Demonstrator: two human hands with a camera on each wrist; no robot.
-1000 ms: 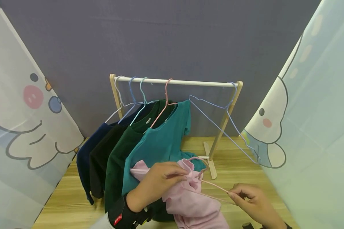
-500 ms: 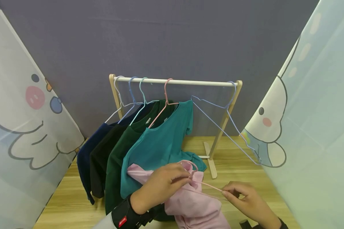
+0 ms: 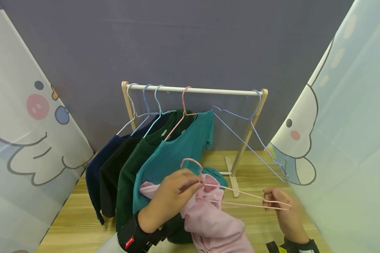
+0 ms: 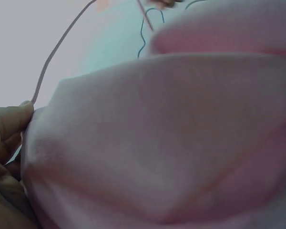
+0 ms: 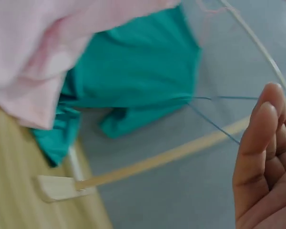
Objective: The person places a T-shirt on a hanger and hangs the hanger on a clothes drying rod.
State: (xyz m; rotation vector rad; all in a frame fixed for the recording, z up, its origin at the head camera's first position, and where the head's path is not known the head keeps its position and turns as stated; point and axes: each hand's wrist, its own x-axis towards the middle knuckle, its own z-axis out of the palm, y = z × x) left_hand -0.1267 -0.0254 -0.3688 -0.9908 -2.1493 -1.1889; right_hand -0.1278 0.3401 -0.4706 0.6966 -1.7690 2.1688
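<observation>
My left hand (image 3: 174, 198) pinches a pink wire hanger (image 3: 240, 191) just below its hook, with the pink garment (image 3: 215, 225) bunched at the fingers. In the left wrist view the garment (image 4: 148, 129) fills most of the picture, and the hand (image 4: 9, 148) grips at its left edge. One end of the hanger sticks out bare to the right; its other end is hidden by the cloth and hand. My right hand (image 3: 282, 211) is behind that bare end, and the right wrist view shows the hand (image 5: 267, 162) with bent, relaxed fingers and nothing between them.
Behind stands a rack with a white rail (image 3: 221, 91) and wooden legs. Navy, black, green and teal (image 3: 174, 158) tops hang there on hangers. A bare blue hanger (image 3: 250, 119) hangs at the rail's right end. Printed cloth panels (image 3: 345, 105) flank the wooden tabletop (image 3: 256, 175).
My right hand has let go of the hanger and moved to the right. The hanger has turned: its hook now stands up above my left hand and its bare end reaches right.
</observation>
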